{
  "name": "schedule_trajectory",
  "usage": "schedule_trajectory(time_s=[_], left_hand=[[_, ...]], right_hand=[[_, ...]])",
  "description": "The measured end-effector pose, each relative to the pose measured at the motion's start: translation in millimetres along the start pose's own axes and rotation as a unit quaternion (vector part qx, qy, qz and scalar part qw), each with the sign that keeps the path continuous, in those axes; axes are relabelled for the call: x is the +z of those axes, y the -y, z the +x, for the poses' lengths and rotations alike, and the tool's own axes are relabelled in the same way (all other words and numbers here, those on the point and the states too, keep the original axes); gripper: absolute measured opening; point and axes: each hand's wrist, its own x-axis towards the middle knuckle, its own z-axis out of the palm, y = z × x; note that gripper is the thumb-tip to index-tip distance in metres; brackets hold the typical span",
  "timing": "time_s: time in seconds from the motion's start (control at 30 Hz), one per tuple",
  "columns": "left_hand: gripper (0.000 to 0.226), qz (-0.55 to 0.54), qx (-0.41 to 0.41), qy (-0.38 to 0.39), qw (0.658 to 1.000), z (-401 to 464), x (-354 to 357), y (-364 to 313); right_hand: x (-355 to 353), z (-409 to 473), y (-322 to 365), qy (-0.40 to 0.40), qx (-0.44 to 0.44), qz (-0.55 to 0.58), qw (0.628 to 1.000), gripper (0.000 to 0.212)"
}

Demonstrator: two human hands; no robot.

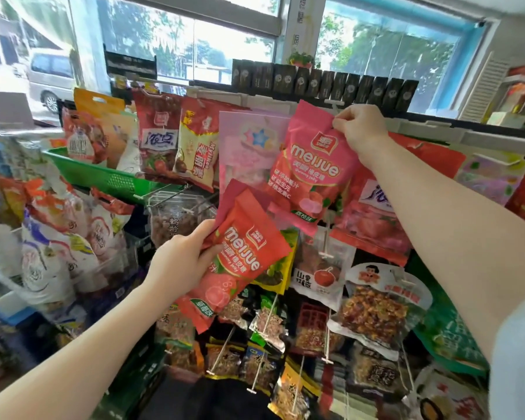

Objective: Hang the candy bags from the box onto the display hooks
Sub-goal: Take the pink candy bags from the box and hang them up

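Note:
My right hand (359, 131) pinches the top corner of a pink "meijue" candy bag (311, 168), holding it up just below a white display hook (334, 104) on the top rail. My left hand (182, 262) grips a small stack of candy bags lower down; the front one is a red-orange "meijue" bag (240, 262), with a darker red bag behind it. No box is in view.
Hanging snack bags crowd the rack on all sides. A green basket (103, 177) with bags juts out at the left. White hooks with nut and snack packs stick out below (269, 316). Dark boxes (322, 83) line the top shelf under the window.

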Motion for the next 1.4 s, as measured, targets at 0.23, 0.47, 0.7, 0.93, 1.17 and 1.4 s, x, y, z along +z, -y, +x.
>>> schedule_trajectory(time_s=[0.23, 0.47, 0.7, 0.93, 1.17, 1.4], left_hand=[[0.043, -0.059, 0.003, 0.009, 0.998, 25.6, 10.0, -17.5], [0.047, 0.024, 0.027, 0.069, 0.997, 22.8, 18.9, -5.7], [0.05, 0.062, 0.041, 0.103, 0.992, 27.0, 20.7, -10.1], [0.049, 0.04, 0.071, 0.099, 0.992, 37.1, 22.7, -19.6], [0.041, -0.03, 0.035, 0.085, 0.995, 38.8, 24.1, -24.6], [0.031, -0.109, 0.008, 0.079, 0.991, 37.6, 30.3, -31.9]], right_hand=[[0.2, 9.5, -4.1, 0.016, 0.005, 0.1, 0.995, 0.01], [-1.4, 15.2, -9.7, 0.028, -0.044, 0.058, 0.997, 0.01], [-5.3, 17.1, -16.1, 0.071, 0.06, 0.204, 0.975, 0.011], [14.2, 32.3, -28.2, -0.043, -0.072, -0.1, 0.991, 0.015], [20.2, 43.5, -33.7, -0.078, -0.158, -0.345, 0.922, 0.025], [6.4, -20.8, -48.3, -0.097, -0.273, -0.204, 0.935, 0.032]])
